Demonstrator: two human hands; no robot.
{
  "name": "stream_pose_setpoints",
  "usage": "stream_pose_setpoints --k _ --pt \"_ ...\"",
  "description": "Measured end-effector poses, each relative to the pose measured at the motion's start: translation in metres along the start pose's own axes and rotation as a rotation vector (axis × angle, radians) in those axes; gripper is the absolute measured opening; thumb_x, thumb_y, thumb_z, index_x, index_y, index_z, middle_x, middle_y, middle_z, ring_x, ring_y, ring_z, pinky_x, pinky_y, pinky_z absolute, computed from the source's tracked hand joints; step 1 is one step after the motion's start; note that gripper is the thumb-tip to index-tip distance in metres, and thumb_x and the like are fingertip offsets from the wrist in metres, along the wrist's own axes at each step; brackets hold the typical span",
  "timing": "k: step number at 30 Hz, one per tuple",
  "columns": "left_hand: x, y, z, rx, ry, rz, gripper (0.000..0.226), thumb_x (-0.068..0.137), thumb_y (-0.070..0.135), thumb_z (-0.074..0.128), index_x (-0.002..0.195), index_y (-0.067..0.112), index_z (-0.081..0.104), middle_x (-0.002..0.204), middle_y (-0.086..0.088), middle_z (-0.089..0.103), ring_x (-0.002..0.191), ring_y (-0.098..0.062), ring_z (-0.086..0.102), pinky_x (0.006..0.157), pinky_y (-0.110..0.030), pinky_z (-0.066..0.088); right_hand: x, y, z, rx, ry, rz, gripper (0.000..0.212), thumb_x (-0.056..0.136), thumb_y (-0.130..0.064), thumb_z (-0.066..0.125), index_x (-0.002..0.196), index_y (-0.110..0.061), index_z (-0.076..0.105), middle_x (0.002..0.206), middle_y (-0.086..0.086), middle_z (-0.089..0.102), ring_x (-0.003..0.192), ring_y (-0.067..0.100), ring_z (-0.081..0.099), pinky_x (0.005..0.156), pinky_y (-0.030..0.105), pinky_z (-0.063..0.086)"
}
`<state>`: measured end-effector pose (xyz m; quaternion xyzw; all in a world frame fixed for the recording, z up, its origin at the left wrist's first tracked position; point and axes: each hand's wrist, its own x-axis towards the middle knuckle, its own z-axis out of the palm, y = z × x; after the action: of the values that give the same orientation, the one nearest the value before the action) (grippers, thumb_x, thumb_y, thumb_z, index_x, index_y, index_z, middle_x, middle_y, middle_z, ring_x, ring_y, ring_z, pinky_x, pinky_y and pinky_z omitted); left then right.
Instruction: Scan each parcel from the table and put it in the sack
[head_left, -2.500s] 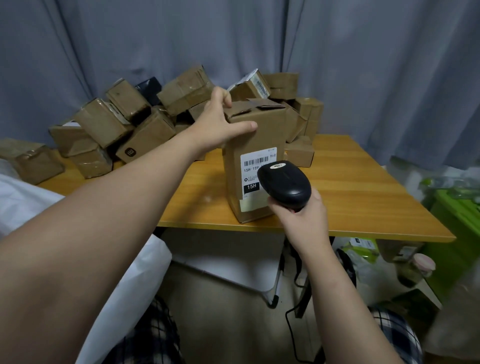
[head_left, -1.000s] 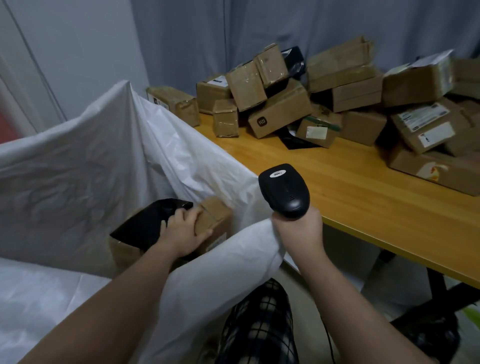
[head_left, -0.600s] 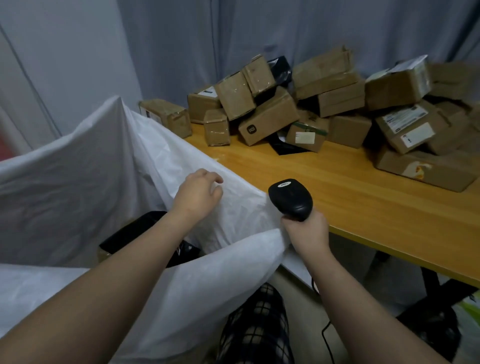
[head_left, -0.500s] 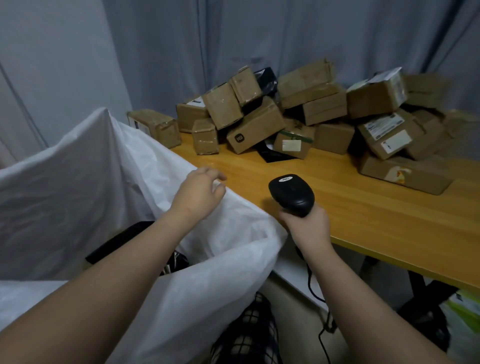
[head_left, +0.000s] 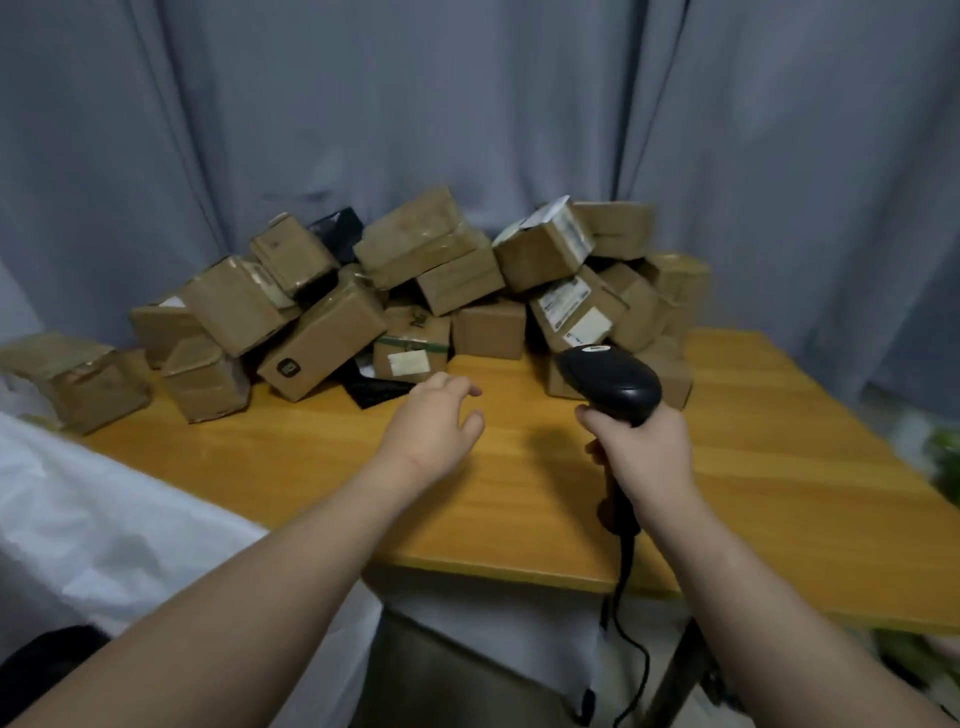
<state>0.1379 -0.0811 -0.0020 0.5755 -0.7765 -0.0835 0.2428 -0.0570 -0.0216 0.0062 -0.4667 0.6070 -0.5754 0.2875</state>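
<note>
A heap of several brown cardboard parcels (head_left: 415, 291) lies along the back of the wooden table (head_left: 779, 467). My left hand (head_left: 434, 428) hovers over the table in front of the heap, fingers loosely spread and holding nothing, just short of a small box with a white label (head_left: 410, 351). My right hand (head_left: 641, 452) grips the handle of a black barcode scanner (head_left: 610, 382), its head pointing toward the parcels. The white sack (head_left: 104, 530) is at the lower left, with a dark item (head_left: 47, 660) showing inside its mouth.
A grey curtain (head_left: 467, 104) hangs behind the table. A flat black pouch (head_left: 374, 387) lies on the table under the heap's front. The scanner's cable (head_left: 626, 597) drops off the table's front edge. Green things (head_left: 943, 457) sit blurred at the right edge.
My left hand left the parcel in the sack, came out empty and moved right over the table toward the heap. The view swung from the sack back to the table. The scanner stayed in my right hand.
</note>
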Motion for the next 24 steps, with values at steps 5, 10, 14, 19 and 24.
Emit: stream_pose_setpoints --k 5,10,14,19,24 --pt "0.090 0.056 0.045 0.040 0.019 0.037 0.075 0.089 0.050 0.058 0.149 0.020 0.024 0.145 -0.006 0.030 0.131 -0.029 0.035 0.104 -0.039 0.038 0.060 0.014 -0.029 0.113 0.142 0.105 0.017 0.079 -0.018 0.075 0.070 -0.008 0.064 0.059 0.006 0.059 0.057 0.022 0.057 0.061 0.036 0.047" --pt "0.161 0.101 0.092 0.127 0.090 -0.001 0.110 0.079 0.059 0.067 0.153 0.026 -0.007 0.156 -0.011 0.010 0.137 -0.034 0.025 0.105 -0.046 0.036 0.106 0.025 -0.050 0.134 0.189 0.158 0.020 0.079 -0.017 0.072 0.063 -0.011 0.062 0.051 0.004 0.056 0.052 0.022 0.057 0.062 0.036 0.046" --pt "0.185 0.107 0.108 0.165 0.122 -0.048 0.114 0.078 0.049 0.073 0.151 0.031 -0.013 0.158 -0.011 0.003 0.141 -0.036 0.021 0.108 -0.049 0.034 0.123 0.026 -0.063 0.174 0.205 0.168 0.016 0.081 -0.019 0.071 0.069 -0.009 0.064 0.052 0.004 0.057 0.053 0.020 0.057 0.062 0.033 0.048" --pt "0.179 0.094 0.093 0.100 0.163 -0.044 0.093 0.081 0.030 0.073 0.150 0.017 0.012 0.140 -0.011 0.035 0.124 -0.034 0.042 0.091 -0.045 0.046 0.119 0.024 -0.068 0.197 0.176 0.163 0.015 0.082 -0.021 0.072 0.079 -0.008 0.065 0.056 0.003 0.059 0.055 0.018 0.058 0.063 0.032 0.050" --pt "0.136 0.073 0.060 0.029 0.248 0.002 0.086 0.079 0.033 0.071 0.148 0.015 0.022 0.136 -0.007 0.041 0.122 -0.029 0.043 0.096 -0.043 0.042 0.099 0.015 -0.062 0.235 0.109 0.181 0.012 0.083 -0.018 0.071 0.081 -0.008 0.065 0.058 0.002 0.060 0.056 0.017 0.058 0.060 0.029 0.050"
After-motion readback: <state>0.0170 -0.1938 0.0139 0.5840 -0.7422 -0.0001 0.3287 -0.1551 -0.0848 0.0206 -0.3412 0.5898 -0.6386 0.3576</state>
